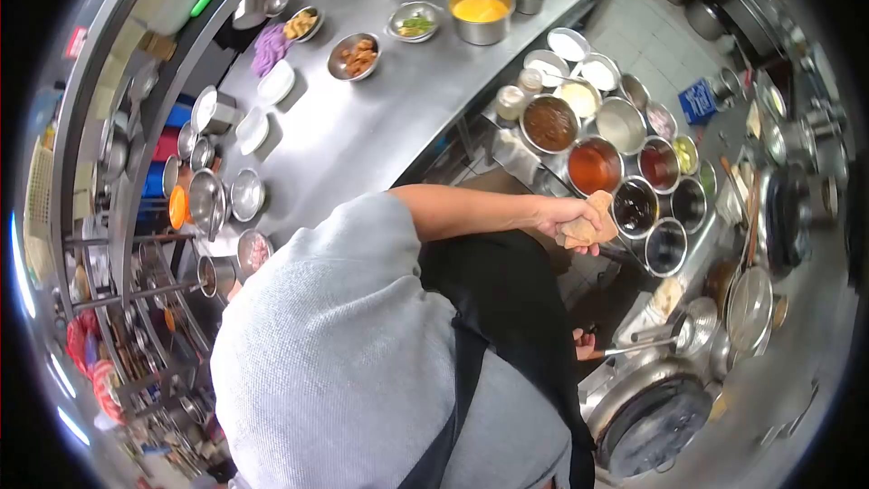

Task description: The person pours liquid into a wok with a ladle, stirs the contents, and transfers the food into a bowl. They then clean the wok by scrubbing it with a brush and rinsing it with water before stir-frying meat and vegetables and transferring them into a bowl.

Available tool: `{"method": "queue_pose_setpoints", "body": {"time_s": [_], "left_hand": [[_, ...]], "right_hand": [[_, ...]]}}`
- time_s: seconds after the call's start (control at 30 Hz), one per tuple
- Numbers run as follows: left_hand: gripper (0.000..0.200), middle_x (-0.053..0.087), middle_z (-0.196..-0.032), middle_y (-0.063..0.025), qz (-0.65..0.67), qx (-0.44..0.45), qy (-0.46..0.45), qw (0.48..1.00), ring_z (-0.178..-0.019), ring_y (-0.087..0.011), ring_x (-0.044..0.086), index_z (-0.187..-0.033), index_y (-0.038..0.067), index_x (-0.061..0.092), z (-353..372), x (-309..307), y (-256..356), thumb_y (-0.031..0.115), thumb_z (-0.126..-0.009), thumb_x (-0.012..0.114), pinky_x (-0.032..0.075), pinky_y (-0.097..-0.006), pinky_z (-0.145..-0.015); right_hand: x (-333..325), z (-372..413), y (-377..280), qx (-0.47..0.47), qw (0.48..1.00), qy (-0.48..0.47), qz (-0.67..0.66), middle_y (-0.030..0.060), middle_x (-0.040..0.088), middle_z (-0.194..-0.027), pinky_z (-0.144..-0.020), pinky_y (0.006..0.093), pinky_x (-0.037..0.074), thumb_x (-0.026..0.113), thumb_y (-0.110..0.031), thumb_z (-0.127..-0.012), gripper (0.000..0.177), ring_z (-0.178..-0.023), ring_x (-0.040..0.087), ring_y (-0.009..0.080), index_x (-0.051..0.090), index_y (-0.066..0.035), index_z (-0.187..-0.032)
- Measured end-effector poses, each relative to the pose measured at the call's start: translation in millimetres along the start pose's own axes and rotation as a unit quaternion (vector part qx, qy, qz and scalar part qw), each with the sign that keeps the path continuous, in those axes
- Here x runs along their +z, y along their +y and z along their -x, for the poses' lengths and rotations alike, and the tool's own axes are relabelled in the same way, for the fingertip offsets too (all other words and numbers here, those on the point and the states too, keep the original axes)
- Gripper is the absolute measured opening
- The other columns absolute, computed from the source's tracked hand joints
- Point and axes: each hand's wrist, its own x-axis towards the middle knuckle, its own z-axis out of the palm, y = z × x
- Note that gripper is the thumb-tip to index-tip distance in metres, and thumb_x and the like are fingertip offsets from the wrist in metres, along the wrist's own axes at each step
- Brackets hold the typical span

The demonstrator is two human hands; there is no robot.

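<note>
My left hand (pixel 565 215), at the end of an outstretched bare arm, is closed around a bunched tan cloth (pixel 593 228). It is right beside the metal pots, nearest to one with dark liquid (pixel 635 207) and one with orange-red liquid (pixel 595 166). Lower down, my right hand (pixel 585 342) is partly hidden behind the black apron (pixel 498 299). Its fingers are wrapped round the wooden end of a long metal handle (pixel 634 349), which looks like a ladle's. The handle's far end lies by a round metal vessel (pixel 697 328). Just below is a large wok (pixel 656 430).
A steel table (pixel 362 145) at the upper left bears bowls of food and a pot of yellow liquid (pixel 480 9). Several sauce and seasoning pots crowd the right. A wire strainer (pixel 749 308) lies beyond the wok. Shelves with metal bowls line the left.
</note>
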Motion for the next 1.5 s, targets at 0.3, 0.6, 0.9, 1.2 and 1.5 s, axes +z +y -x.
{"method": "queue_pose_setpoints", "body": {"time_s": [0.3, 0.6, 0.9, 1.2, 1.5], "left_hand": [[0.037, 0.068, -0.093, -0.0103, 0.032, 0.088, 0.104, 0.990, -0.076, -0.0164, 0.064, -0.115, 0.000, 0.057, 94, 72, 25, 0.021, -0.085, 0.061, 0.053, -0.0307, -0.065], [0.039, 0.064, -0.098, -0.0151, -0.102, 0.029, 0.076, 0.991, -0.080, -0.0206, 0.063, -0.118, -0.004, 0.049, 109, 134, 51, 0.020, -0.088, 0.058, 0.053, -0.0296, -0.070], [0.046, 0.059, -0.098, -0.0139, -0.257, 0.059, 0.051, 0.963, -0.077, -0.0185, 0.059, -0.126, -0.003, 0.043, 72, 198, 35, 0.020, -0.088, 0.057, 0.050, -0.0282, -0.068], [0.044, 0.059, -0.100, -0.0163, -0.332, -0.069, -0.056, 0.939, -0.081, -0.0199, 0.061, -0.125, -0.003, 0.043, -2, 264, -13, 0.010, -0.086, 0.059, 0.052, -0.0297, -0.070], [0.054, 0.061, -0.104, -0.0247, -0.251, -0.207, -0.100, 0.940, -0.084, -0.0285, 0.064, -0.117, -0.013, 0.049, -75, 289, -55, 0.033, -0.089, 0.051, 0.052, -0.0378, -0.081]], "right_hand": [[-33, 25, 10, -0.106, 0.950, 0.120, 0.266, 0.0224, 0.057, -0.103, -0.082, 0.0484, 0.045, 0.071, -0.037, -0.080, 0.052, -0.094, 0.056, 0.0386, 0.059, 0.004, -0.109], [-46, -85, 53, 0.393, 0.897, -0.156, -0.131, 0.0023, 0.051, -0.058, -0.036, 0.0287, 0.039, 0.065, -0.014, -0.082, 0.016, -0.047, 0.052, 0.0129, 0.053, -0.003, -0.083], [-53, -17, -93, 0.311, 0.818, 0.109, -0.471, 0.0002, 0.048, -0.063, -0.036, 0.0250, 0.035, 0.053, -0.006, -0.087, 0.009, -0.041, 0.044, 0.0088, 0.049, -0.006, -0.095], [-205, -46, -39, 0.308, 0.842, 0.219, -0.385, 0.0036, 0.049, -0.066, -0.035, 0.0248, 0.035, 0.050, -0.005, -0.088, 0.016, -0.039, 0.042, 0.0094, 0.045, -0.003, -0.103], [-259, -208, -26, 0.283, 0.769, 0.156, -0.551, 0.0033, 0.049, -0.062, -0.035, 0.0264, 0.038, 0.052, -0.028, -0.098, 0.020, -0.041, 0.047, 0.0118, 0.049, -0.010, -0.106]]}}
